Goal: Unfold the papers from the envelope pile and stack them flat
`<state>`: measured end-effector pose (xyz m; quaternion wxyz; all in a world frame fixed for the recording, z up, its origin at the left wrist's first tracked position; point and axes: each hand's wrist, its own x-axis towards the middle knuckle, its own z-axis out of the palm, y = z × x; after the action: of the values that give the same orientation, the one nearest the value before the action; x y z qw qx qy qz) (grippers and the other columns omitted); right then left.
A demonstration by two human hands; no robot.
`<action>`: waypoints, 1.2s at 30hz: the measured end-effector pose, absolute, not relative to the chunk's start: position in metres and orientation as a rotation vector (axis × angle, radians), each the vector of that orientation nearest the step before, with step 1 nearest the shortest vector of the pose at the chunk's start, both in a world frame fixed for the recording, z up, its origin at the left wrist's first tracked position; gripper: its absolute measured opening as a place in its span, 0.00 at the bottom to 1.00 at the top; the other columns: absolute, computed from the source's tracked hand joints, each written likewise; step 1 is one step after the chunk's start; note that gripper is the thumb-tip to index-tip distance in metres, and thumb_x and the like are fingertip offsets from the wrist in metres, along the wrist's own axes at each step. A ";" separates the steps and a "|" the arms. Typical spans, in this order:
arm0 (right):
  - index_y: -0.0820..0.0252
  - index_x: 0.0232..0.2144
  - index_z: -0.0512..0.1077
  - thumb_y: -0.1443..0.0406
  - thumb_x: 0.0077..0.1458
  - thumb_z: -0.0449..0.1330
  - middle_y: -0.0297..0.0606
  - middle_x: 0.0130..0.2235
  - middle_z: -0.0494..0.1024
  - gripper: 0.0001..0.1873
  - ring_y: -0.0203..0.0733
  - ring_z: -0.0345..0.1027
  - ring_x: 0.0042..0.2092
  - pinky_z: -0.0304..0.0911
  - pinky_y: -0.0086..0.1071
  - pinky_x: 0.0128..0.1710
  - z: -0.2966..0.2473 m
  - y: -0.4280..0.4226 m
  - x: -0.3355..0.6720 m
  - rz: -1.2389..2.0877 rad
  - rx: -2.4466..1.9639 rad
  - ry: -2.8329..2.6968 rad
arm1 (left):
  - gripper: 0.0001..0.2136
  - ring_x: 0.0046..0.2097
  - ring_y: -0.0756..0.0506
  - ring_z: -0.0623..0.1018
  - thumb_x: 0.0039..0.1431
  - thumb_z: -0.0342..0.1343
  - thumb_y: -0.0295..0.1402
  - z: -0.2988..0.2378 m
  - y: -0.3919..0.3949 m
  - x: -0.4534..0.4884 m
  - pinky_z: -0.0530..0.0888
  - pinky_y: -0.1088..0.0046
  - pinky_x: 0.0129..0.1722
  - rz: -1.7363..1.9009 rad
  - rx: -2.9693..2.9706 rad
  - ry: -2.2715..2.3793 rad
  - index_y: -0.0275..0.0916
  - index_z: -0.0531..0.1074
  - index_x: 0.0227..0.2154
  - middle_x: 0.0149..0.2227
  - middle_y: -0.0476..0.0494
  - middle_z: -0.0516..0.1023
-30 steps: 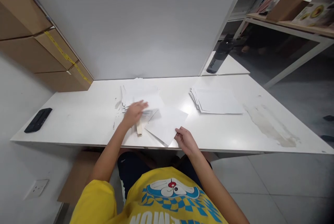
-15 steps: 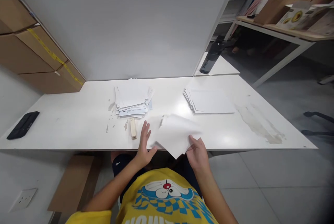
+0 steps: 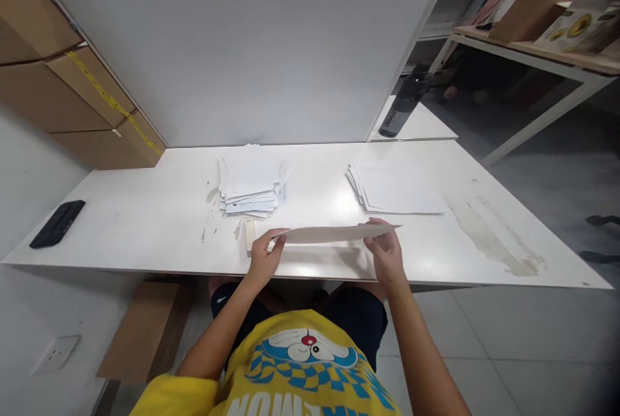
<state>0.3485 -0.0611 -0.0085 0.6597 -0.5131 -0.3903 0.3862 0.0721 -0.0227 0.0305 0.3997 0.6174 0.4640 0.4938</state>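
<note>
A white sheet of paper [image 3: 324, 234] is stretched between my two hands, tipped so that it shows nearly edge-on above the front of the table. My left hand [image 3: 267, 254] pinches its left end, and my right hand [image 3: 386, 252] grips it near the right end. Just left of my left hand lies a cream-coloured block [image 3: 250, 233], partly covered by the fingers. Beyond it sits an untidy pile of papers [image 3: 249, 177], some with print on them. A neater paper stack [image 3: 400, 190] lies past my right hand, its left edges fanned out.
The white table [image 3: 155, 209] has a grey panel [image 3: 256, 48] standing at its back. A black device [image 3: 58, 223] lies at the far left, near cardboard boxes [image 3: 87, 106]. A dark bottle [image 3: 404, 106] is at the back right. Stains [image 3: 494, 241] mark the right side.
My left hand, open and apart from the sheet before, now pinches its left end. The sheet has been raised and turned from slanted to level, nearly edge-on. The view has shifted slightly.
</note>
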 end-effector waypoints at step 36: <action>0.60 0.41 0.72 0.53 0.50 0.58 0.38 0.35 0.78 0.20 0.48 0.71 0.38 0.64 0.35 0.36 -0.023 -0.072 0.293 1.361 -1.629 -1.210 | 0.18 0.28 0.47 0.74 0.55 0.58 0.46 -0.036 -0.122 0.000 0.72 0.72 0.30 1.259 1.037 1.756 0.39 0.69 0.43 0.26 0.50 0.72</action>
<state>0.2931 -0.0719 -0.0229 0.3421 -0.6264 -0.4653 0.5235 -0.0005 -0.1224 -0.0361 0.3639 0.4032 0.6823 0.4895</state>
